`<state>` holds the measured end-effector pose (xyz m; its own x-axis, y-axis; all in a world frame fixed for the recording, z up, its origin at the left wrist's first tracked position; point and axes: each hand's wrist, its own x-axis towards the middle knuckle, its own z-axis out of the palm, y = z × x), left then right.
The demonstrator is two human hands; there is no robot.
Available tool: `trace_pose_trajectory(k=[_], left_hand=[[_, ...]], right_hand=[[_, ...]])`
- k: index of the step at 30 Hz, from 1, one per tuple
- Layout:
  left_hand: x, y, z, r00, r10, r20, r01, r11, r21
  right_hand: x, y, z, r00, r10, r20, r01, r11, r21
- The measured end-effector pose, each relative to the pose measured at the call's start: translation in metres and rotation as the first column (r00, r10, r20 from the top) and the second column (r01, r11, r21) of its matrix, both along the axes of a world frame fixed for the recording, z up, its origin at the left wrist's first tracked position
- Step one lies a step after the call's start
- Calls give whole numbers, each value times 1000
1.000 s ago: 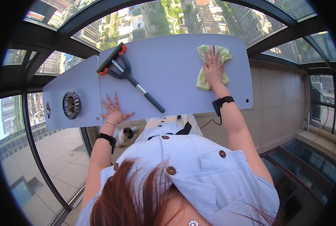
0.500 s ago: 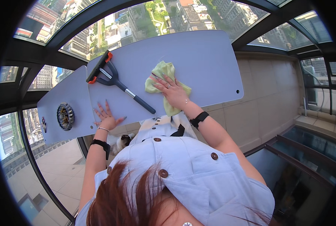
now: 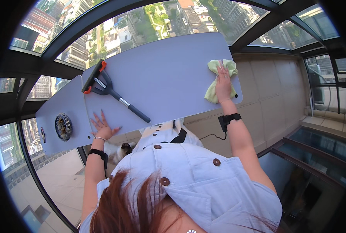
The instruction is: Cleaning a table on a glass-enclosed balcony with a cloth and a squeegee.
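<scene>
My right hand (image 3: 222,82) lies flat on a light green cloth (image 3: 215,79) at the right end of a pale grey table (image 3: 169,77), pressing it against the tabletop near the edge. My left hand (image 3: 103,126) rests with fingers spread on the table's near edge, holding nothing. A squeegee (image 3: 111,91) with a black and orange head and a black handle lies on the table between my hands, closer to the left one. Both wrists carry black bands.
A round dark metal object (image 3: 63,126) sits on a lower grey panel at the left. A black cable (image 3: 211,136) hangs below the table. Glass windows surround the table, with a tiled floor (image 3: 270,101) to the right and dark glass floor panels (image 3: 316,147).
My right hand has slid the green cloth from the middle of the table out to its right end. My left hand stayed on the near edge.
</scene>
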<state>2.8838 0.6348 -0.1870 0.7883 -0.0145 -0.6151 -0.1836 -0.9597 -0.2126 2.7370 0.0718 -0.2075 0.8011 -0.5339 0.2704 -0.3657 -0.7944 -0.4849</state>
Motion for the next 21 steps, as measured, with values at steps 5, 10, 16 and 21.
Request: trace_pose_trajectory(k=[5, 10, 16, 21], left_hand=[[3, -13, 12, 999, 27, -44, -27, 1000, 3], [4, -18, 14, 999, 47, -22, -47, 999, -18], [3, -15, 15, 997, 64, -41, -65, 998, -14], [0, -10, 9, 999, 39, -17, -39, 999, -4]], right_hand=[[62, 104, 48, 897, 410, 163, -431, 895, 119], [112, 216, 35, 768, 628, 126, -640, 743, 195], [135, 232, 4, 614, 748, -252, -786, 609, -107], [157, 187, 7, 800, 526, -290, -578, 805, -134]])
